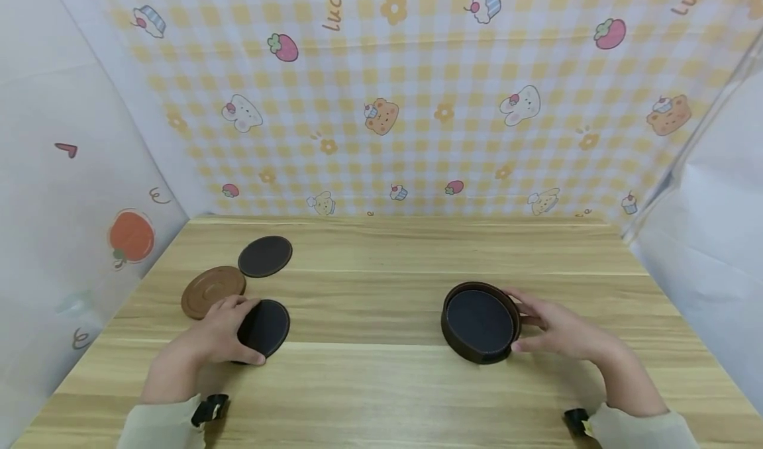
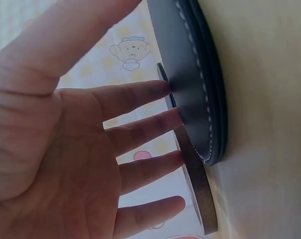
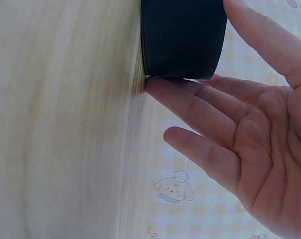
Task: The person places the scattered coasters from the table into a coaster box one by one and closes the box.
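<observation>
My left hand (image 1: 223, 333) spans a round black stitched coaster (image 1: 269, 330), with the thumb at its near edge and the fingertips at its far edge. In the left wrist view, the fingers reach to the rim of this coaster (image 2: 193, 84). Beside that hand lies a round brown disc with raised rings (image 1: 205, 290). My right hand (image 1: 557, 330) holds the right side of a round dark coaster holder (image 1: 467, 349), thumb in front and fingers behind. Inside the holder sits a black coaster (image 1: 479, 322). The holder's wall (image 3: 183, 40) hides part of the fingers in the right wrist view.
Another black coaster (image 1: 265, 256) lies flat behind the brown disc. Everything is on a wood-grain table (image 1: 369, 383). A yellow checked cloth (image 1: 417, 164) hangs along the back edge, with white sheets at the left and right sides.
</observation>
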A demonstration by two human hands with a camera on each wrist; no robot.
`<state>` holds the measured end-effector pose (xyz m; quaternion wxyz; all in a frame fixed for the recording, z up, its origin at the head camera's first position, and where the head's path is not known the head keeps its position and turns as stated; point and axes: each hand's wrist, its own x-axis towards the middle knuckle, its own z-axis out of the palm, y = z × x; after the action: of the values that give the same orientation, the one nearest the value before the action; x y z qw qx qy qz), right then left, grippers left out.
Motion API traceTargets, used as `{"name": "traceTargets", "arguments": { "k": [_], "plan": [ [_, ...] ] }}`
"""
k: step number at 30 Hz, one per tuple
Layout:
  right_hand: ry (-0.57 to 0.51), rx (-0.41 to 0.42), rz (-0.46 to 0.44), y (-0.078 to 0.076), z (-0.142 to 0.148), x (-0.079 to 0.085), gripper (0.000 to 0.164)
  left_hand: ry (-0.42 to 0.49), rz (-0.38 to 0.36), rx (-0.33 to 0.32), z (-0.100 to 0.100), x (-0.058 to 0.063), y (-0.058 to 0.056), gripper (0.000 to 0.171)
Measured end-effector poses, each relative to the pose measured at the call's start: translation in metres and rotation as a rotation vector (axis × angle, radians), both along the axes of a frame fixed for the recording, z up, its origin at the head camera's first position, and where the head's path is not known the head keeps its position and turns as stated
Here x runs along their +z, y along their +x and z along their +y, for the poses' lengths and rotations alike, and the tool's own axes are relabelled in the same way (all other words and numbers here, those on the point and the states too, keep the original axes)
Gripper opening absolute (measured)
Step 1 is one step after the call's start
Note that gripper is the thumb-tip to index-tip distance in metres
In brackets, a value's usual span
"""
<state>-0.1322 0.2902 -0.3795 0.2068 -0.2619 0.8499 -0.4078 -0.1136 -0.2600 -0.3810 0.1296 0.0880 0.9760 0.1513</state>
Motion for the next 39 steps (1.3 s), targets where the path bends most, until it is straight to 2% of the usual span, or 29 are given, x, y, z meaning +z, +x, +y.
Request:
{"name": "traceTargets", "arguments": {
  "k": [6,19,26,33,39],
  "plan": [
    [-0.003,-0.001,-0.008,-0.0003,-0.0009,0.0009,0.093,0.0,0.001,0.001,0.0001,-0.0007,-0.0004,0.112],
    [-0.013,-0.001,-0.009,-0.0013,-0.0008,0.0,0.095,-0.042,0.059,-0.021,0.0017,0.0012,0.0016,0.101],
    [0.002,-0.002,0.0,-0.0013,-0.0003,-0.0011,0.094,0.007,0.048,-0.021,-0.0006,0.0031,0.0029,0.101],
    [0.007,0.006,0.007,-0.001,-0.0001,-0.0004,0.094,0.078,-0.006,-0.05,0.0025,0.0038,0.0018,0.098],
    [0.01,-0.009,-0.006,-0.0006,0.0014,-0.0001,0.095,0.091,-0.006,-0.066,0.0082,0.0055,0.0022,0.097]
  ]
}}
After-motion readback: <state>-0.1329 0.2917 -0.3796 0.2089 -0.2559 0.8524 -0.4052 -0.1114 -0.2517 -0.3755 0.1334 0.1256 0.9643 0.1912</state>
